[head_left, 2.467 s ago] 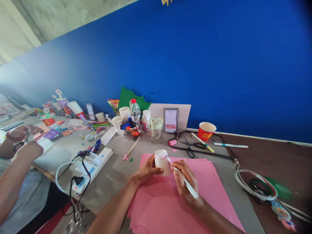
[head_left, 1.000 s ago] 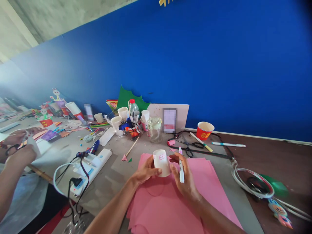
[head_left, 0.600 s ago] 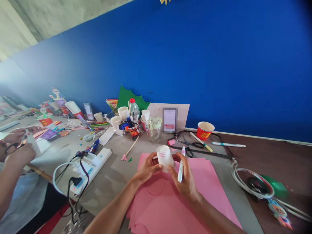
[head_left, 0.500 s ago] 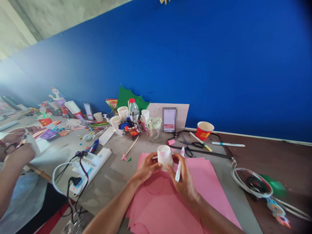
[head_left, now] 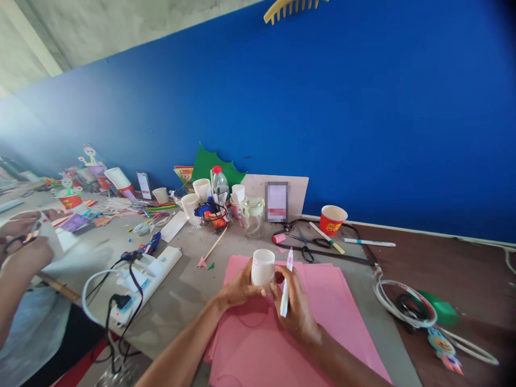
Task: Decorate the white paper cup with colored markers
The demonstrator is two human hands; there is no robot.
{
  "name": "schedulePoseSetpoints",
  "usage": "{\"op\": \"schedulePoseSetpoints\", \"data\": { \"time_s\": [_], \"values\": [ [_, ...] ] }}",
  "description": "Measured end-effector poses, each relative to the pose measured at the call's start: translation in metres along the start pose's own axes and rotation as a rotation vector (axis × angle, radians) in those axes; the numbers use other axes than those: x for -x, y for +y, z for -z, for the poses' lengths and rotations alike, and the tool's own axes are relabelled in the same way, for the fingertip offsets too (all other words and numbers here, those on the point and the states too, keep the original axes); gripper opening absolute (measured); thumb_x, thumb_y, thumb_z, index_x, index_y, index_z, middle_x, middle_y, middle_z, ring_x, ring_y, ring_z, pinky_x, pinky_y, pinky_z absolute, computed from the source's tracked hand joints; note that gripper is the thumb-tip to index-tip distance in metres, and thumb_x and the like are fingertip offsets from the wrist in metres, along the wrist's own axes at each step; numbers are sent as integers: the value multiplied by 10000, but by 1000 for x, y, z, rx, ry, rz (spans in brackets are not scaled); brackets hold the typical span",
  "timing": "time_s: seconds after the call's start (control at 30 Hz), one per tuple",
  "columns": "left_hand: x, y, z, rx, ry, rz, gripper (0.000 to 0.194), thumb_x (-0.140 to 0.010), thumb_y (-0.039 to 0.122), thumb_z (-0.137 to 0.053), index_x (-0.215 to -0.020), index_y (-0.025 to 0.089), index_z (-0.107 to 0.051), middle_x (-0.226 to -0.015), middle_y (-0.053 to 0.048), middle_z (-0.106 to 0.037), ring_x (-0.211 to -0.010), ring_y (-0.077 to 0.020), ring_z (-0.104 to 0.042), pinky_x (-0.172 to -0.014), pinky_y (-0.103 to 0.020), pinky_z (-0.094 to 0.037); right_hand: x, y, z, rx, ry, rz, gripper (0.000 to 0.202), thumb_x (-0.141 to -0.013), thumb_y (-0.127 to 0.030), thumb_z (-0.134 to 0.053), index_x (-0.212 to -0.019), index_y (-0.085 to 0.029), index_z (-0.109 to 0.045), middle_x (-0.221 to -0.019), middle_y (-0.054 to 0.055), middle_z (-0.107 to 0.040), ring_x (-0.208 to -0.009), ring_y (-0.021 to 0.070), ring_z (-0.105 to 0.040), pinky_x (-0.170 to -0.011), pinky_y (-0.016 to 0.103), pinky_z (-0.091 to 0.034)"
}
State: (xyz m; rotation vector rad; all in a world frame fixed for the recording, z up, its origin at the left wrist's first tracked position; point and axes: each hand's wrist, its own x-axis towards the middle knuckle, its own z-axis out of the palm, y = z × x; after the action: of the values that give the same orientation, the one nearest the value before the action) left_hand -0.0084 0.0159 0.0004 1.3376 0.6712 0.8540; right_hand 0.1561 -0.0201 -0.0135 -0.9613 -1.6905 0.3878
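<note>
A small white paper cup (head_left: 264, 271) is upright above the pink paper (head_left: 262, 349), a small pink-outlined mark on its left side near the rim. My left hand (head_left: 241, 286) is closed round the cup's left side. A white marker with a pink tip (head_left: 285, 293) rests in my right hand (head_left: 299, 305), tip pointing up and away. The fingertips of that hand also touch the cup's right side. A faint curved outline shows on the paper below the cup.
Behind the paper lie scissors (head_left: 308, 253), a glass jar (head_left: 255, 219), a red paper cup (head_left: 333, 220) and markers. A power strip (head_left: 168, 263) with cables stands left. Coiled white cable (head_left: 381, 301) lies right. At far left, another person's hand (head_left: 30, 252) holds scissors.
The cup has turned in my hands, so its pink mark has moved from the front to the left side. The marker stays in my right hand. The view has shifted slightly.
</note>
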Motion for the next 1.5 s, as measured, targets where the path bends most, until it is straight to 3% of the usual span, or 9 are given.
{"op": "schedulePoseSetpoints", "data": {
  "time_s": [0.17,0.4,0.5,0.63,0.83,1.17,1.5],
  "values": [
    [0,0,0,-4,-1,20,667,-630,563,-817,-1101,136,-614,-988,-84,-649,-919,-221,-582,-824,-329,-438,-4,3,4,-37,-6,53,312,-942,-139,-447,-1247,-203,-467,-963,79,-583,-841,210,-592,-736,355,-537],
    [1,5,2,-21,80,74,673,-642,592,-792,-1085,127,-594,-951,-71,-636,-879,-207,-574,-752,-286,-430,-3,3,1,-6,53,155,359,-952,-158,-451,-1309,-193,-449,-914,69,-608,-801,205,-611,-719,347,-555],
    [1,9,1,7,94,82,662,-644,594,-788,-1071,124,-600,-925,-67,-640,-869,-210,-582,-757,-289,-434,-1,4,5,52,33,240,442,-988,-251,-418,-1421,-175,-377,-1025,115,-638,-951,247,-630,-808,395,-562],
    [1,14,-3,-20,175,83,671,-620,614,-790,-1046,125,-619,-919,-69,-636,-866,-217,-566,-758,-297,-434,-2,3,13,56,-38,365,519,-1020,-374,-301,-1498,-171,-306,-1243,173,-589,-1223,314,-536,-915,475,-535],
    [1,15,-1,-22,135,110,644,-618,607,-794,-1015,132,-615,-916,-57,-619,-857,-202,-549,-752,-287,-426,-6,2,16,-13,-75,349,491,-1021,-405,-301,-1459,-196,-377,-1200,172,-581,-1183,299,-569,-896,451,-557],
    [2,13,-2,-79,202,155,635,-614,584,-808,-1021,140,-605,-932,-49,-630,-868,-209,-560,-764,-300,-439,-1,1,11,19,-67,384,422,-973,-256,-440,-1387,-179,-454,-1176,160,-587,-1215,297,-532,-946,479,-538],
    [3,12,-3,-5,177,131,602,-644,518,-820,-1059,139,-604,-966,-64,-658,-905,-221,-594,-781,-299,-462,3,2,9,47,-64,379,456,-936,-206,-464,-1391,-182,-458,-1170,159,-599,-1250,313,-523,-950,500,-539]
  ]
}}
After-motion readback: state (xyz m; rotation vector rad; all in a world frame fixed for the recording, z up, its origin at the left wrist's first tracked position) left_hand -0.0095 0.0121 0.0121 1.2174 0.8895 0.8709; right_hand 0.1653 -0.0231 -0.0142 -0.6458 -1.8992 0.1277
